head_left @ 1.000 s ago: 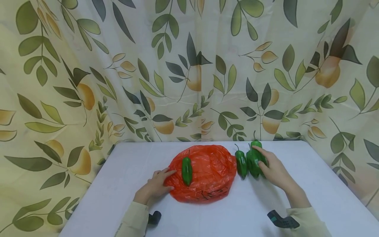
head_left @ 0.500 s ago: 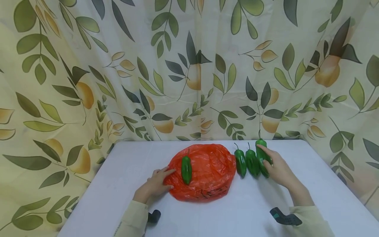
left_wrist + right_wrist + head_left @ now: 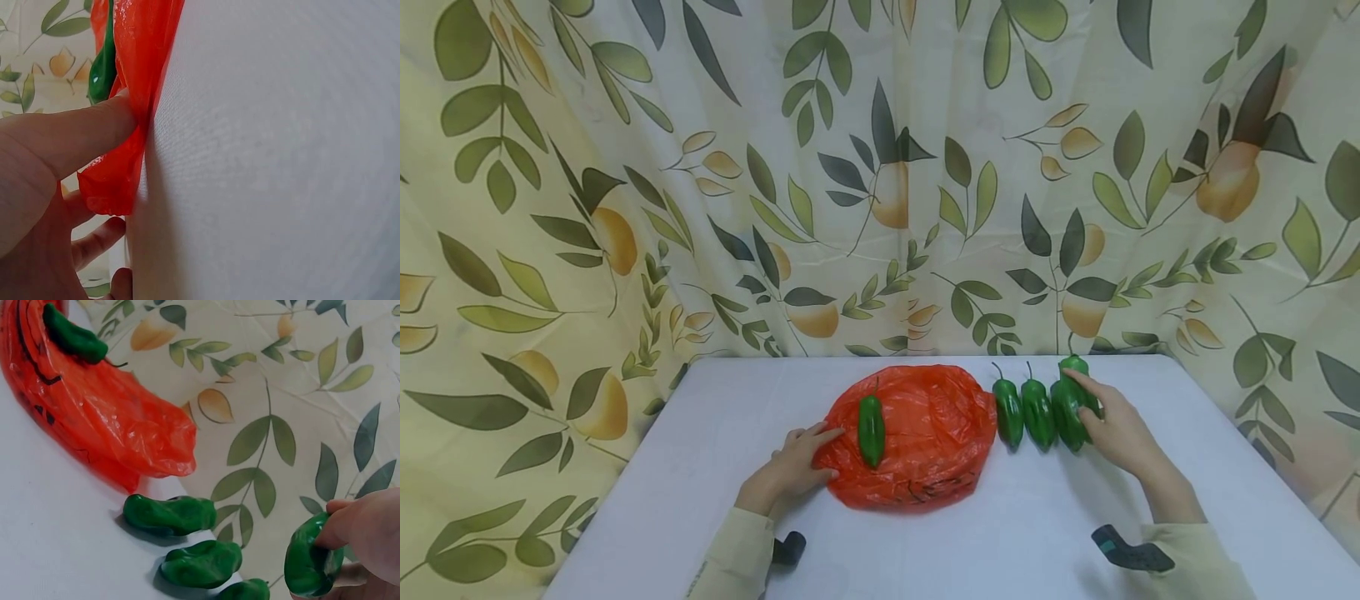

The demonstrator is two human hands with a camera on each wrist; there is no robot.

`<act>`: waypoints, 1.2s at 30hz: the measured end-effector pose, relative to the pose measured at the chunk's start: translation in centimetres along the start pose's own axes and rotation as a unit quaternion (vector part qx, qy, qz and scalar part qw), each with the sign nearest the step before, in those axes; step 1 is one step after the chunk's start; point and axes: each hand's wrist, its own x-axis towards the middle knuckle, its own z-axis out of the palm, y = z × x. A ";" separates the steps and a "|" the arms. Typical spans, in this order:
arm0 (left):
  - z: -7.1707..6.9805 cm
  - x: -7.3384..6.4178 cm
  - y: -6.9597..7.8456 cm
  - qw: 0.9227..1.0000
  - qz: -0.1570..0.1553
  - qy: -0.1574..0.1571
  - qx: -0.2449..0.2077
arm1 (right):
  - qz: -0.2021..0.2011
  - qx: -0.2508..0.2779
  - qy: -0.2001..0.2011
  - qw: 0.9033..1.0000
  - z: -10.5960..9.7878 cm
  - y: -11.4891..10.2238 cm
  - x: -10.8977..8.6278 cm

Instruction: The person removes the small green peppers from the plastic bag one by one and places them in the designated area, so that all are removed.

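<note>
Left wrist: fingers [image 3: 94,131] on bag [image 3: 114,181]; likely pepper [image 3: 103,70], partly hidden

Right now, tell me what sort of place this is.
Probably an indoor tabletop workspace, perhaps staged: a flat white table stands before a cream fabric curtain printed with leaves and fruit; on the table lies a crinkled red plastic bag.

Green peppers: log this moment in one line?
right hand: holds green pepper | left hand: touches red bag | on bag: another pepper
</note>
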 end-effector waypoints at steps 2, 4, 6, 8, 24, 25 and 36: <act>0.0 0.0 0.0 1.000 -0.003 -0.001 -0.001 | 0.000 -0.002 0.003 1.000 -0.1 0.2 0.0; 0.1 0.0 -0.1 1.000 -0.006 -0.002 -0.001 | 0.000 0.000 0.004 1.000 -0.1 0.4 0.1; 0.1 0.1 -0.2 1.000 -0.008 -0.003 -0.001 | 0.001 0.005 0.003 1.000 -0.2 0.7 0.1; 0.2 0.2 -0.3 1.000 -0.010 -0.005 -0.002 | 0.004 0.009 0.000 1.000 -0.3 0.9 0.2; 0.1 0.1 -0.2 1.000 -0.013 -0.005 -0.005 | 0.011 -0.003 -0.007 1.000 -0.5 3.1 0.2; 0.1 0.1 -0.1 1.000 -0.014 -0.005 -0.004 | 0.015 -0.002 -0.009 1.000 -0.4 3.1 0.2; 0.0 0.0 -0.1 1.000 -0.011 -0.005 -0.005 | 0.065 0.002 -0.021 0.998 -0.1 4.5 0.5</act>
